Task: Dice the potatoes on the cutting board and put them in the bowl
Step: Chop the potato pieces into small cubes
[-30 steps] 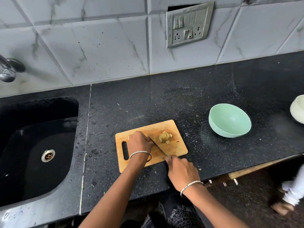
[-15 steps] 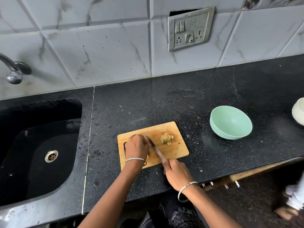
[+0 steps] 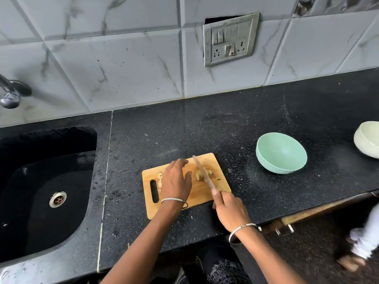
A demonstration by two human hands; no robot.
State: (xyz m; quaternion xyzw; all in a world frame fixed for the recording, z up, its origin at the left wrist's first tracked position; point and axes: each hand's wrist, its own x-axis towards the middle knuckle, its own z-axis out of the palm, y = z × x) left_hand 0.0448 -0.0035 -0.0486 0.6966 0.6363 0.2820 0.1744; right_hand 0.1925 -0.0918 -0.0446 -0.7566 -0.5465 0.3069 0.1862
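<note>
The knife is gripped by the right hand, its blade laid across the potato pieces on the cutting board. The left hand is rested flat and loosely spread just beside, with nothing held. It could be nicked should the blade be slid leftward.

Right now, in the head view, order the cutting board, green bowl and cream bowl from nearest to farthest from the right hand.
1. Cutting board, just ahead and left of the right hand holding the knife.
2. Green bowl, rightward on the counter.
3. Cream bowl, far right, at the frame edge.
</note>
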